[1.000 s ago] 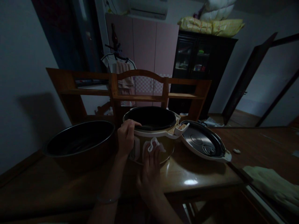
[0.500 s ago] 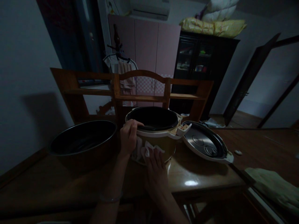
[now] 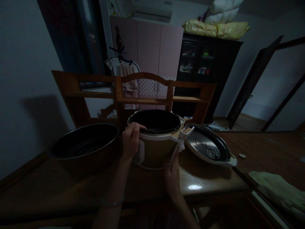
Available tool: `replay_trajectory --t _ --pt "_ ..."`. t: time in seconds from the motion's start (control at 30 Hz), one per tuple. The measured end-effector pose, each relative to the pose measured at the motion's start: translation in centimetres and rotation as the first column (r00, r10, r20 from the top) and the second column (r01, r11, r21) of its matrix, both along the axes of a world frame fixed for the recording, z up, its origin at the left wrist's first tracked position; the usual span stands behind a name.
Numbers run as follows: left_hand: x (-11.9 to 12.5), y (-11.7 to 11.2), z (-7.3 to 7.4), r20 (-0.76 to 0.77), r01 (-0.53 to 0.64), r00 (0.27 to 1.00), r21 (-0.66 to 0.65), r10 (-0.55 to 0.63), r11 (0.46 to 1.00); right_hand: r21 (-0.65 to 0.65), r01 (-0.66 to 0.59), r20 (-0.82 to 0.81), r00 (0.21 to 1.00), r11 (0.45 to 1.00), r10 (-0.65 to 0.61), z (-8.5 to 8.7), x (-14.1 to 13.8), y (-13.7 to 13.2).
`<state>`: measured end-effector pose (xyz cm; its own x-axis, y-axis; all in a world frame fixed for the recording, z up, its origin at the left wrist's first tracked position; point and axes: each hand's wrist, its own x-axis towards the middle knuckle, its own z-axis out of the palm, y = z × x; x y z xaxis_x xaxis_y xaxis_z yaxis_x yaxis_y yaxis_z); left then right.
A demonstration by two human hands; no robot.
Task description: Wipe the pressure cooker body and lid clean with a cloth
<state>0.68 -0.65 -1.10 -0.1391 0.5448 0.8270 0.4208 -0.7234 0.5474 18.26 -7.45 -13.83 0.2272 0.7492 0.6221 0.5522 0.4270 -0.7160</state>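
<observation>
A pressure cooker body point(image 3: 156, 152) with a white rim and dark inside stands upright on the wooden desk. Over its left rim my left hand point(image 3: 131, 138) is closed, gripping the edge with the fingers inside. My right hand point(image 3: 173, 173) is at the cooker's lower right side and presses a white cloth point(image 3: 180, 147) against the wall; part of the cloth is hidden behind the hand. To the left sits a dark inner pot point(image 3: 88, 152), apart from the cooker. The cooker's round lid point(image 3: 209, 144) lies on the right, its metal underside facing up.
The wooden desk point(image 3: 197, 178) has a raised shelf point(image 3: 145, 100) along its back. A green cloth point(image 3: 278, 190) lies at the lower right. A small white object point(image 3: 242, 156) is beyond the lid. Wardrobe, dark cabinet and door stand behind.
My right hand has slid with the white cloth from the cooker's front round to its right side. My left hand keeps its grip on the rim.
</observation>
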Motion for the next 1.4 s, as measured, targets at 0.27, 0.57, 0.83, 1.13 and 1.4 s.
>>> replay_trajectory --t 0.27,0.57,0.83,1.13,1.4 --pt "0.1 0.0 0.0 0.011 -0.022 1.000 -0.013 0.022 1.000 0.003 -0.182 -0.279 0.944 0.983 0.176 2.5 3.8 3.3" --pt "0.1 0.2 -0.1 0.012 -0.023 1.000 0.010 0.023 1.000 -0.012 -0.188 -0.353 0.920 0.982 0.171 3.3 2.8 1.9" --pt "0.0 0.4 -0.3 0.012 -0.024 1.000 0.019 0.024 1.000 -0.037 -0.106 -0.170 0.981 0.994 0.098 2.1 0.8 0.2" --pt "0.0 0.4 -0.3 0.021 -0.011 1.000 0.032 0.010 0.999 0.000 -0.022 0.224 0.974 1.000 0.022 0.1 -3.7 -2.1" --pt "0.1 0.4 -0.3 0.007 -0.025 1.000 0.030 0.025 0.999 0.077 -0.223 0.670 0.733 0.972 0.116 1.3 -4.6 -1.2"
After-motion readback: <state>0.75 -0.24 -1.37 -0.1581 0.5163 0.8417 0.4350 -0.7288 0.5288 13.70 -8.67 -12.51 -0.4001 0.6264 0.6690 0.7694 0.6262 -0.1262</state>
